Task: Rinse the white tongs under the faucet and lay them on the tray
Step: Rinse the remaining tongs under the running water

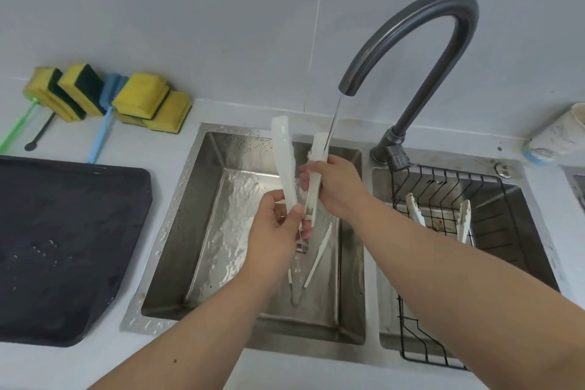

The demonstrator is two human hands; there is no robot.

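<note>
Left hand and right hand each grip one arm of the white tongs at frame centre, tips up under the faucet stream over the sink, second tongs lying in the basin beneath, third tongs in the wire basket at right, one dark tray at left.

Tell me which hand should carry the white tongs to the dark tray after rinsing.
Probably left: the left hand grips the white tongs low down, and the dark tray lies on the counter left of the sink. The right hand would have to reach across.
</note>
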